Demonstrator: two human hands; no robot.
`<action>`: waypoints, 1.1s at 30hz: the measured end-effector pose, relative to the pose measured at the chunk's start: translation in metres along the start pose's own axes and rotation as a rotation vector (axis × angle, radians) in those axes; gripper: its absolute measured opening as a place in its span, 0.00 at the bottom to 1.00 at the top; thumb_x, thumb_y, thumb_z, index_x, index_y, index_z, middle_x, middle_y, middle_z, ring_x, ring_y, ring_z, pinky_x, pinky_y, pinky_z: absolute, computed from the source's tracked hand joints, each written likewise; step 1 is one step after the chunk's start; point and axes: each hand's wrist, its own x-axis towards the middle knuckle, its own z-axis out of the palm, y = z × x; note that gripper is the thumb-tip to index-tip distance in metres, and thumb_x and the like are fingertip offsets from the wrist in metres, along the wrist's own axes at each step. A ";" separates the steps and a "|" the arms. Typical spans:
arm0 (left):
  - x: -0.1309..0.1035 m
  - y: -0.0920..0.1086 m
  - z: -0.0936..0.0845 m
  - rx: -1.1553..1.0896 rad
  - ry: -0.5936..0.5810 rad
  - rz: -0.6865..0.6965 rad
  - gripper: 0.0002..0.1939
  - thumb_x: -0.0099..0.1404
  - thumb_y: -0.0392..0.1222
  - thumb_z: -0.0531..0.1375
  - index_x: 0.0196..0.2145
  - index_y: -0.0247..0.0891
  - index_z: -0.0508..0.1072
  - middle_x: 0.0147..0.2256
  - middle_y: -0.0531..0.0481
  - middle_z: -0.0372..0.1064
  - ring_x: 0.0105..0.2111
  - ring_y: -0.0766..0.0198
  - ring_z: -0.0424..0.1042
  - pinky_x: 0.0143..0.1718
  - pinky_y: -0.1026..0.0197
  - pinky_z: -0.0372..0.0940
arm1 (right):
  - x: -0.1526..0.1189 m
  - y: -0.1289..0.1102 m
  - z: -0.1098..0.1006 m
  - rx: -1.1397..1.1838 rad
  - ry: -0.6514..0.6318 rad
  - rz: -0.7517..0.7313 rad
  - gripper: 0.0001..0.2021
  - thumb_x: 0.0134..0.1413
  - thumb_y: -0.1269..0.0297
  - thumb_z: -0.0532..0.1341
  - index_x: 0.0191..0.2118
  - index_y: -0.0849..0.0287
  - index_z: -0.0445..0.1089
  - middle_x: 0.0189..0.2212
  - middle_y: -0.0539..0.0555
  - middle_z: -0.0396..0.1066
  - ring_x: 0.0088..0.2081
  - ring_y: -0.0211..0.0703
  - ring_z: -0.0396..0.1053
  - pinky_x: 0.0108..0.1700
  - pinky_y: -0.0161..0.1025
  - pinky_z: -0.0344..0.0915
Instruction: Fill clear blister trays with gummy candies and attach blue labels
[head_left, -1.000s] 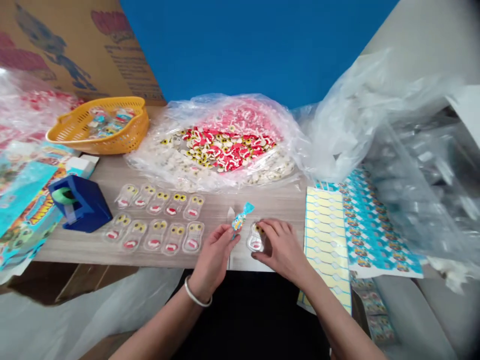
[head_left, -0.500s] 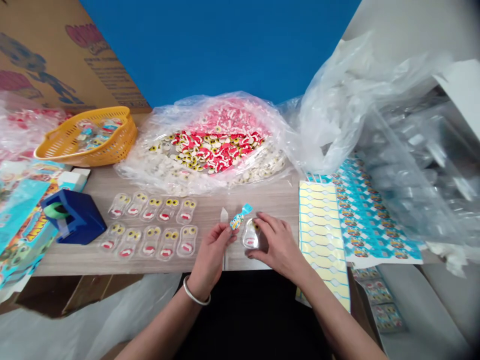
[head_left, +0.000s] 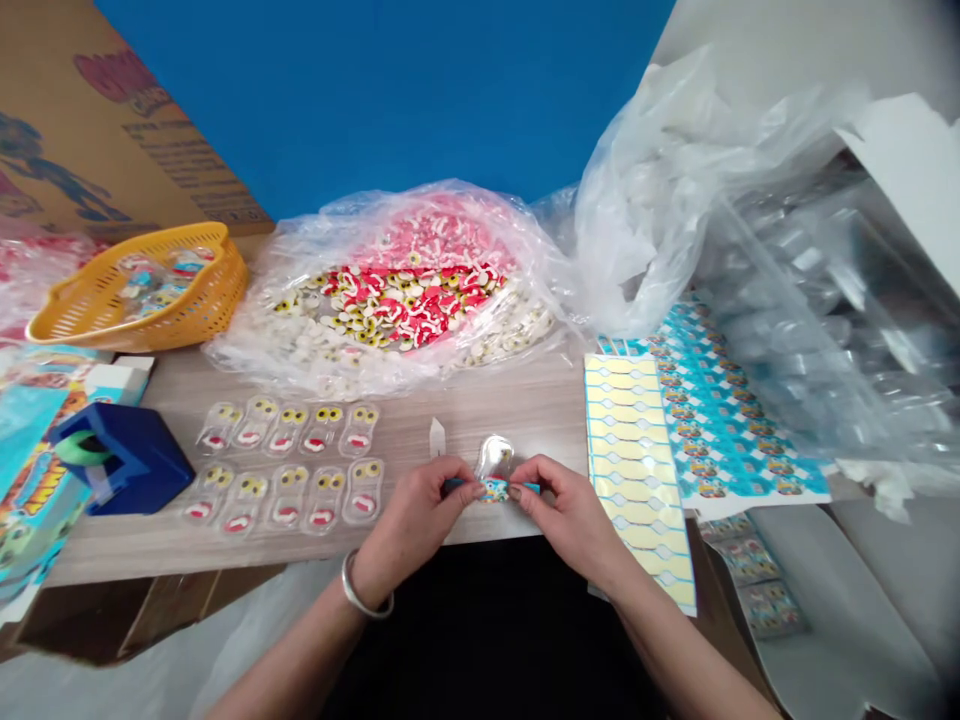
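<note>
A blue printed sticker label is stretched sideways across the near part of a clear plastic blister pack, close to the table's front edge. My left hand pinches the label's left end between thumb and fingers. On the other side, my right hand pinches its right end. Whatever lies inside this pack is mostly hidden by the label and glare. Left of my hands, two rows of clear packs hold yellow eye pieces and red mouth pieces. A small white paper piece lies just beyond my left hand.
A plastic bag of eye and mouth pieces lies at the back. A yellow basket and a blue tape dispenser stand left. To the right are a yellow backing sheet, blue label sheets and bagged clear plastic packs.
My right hand has left the pack's side and taken the label's right end. The label has moved from my left fingers' tip to lie across the pack. The view has shifted slightly right.
</note>
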 end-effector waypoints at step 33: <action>-0.004 -0.021 0.016 0.605 0.151 -0.217 0.19 0.59 0.61 0.63 0.29 0.42 0.70 0.22 0.47 0.69 0.26 0.53 0.71 0.31 0.59 0.53 | 0.013 0.006 0.016 -0.382 -0.154 0.080 0.13 0.56 0.75 0.57 0.46 0.56 0.63 0.28 0.48 0.70 0.30 0.42 0.69 0.32 0.35 0.56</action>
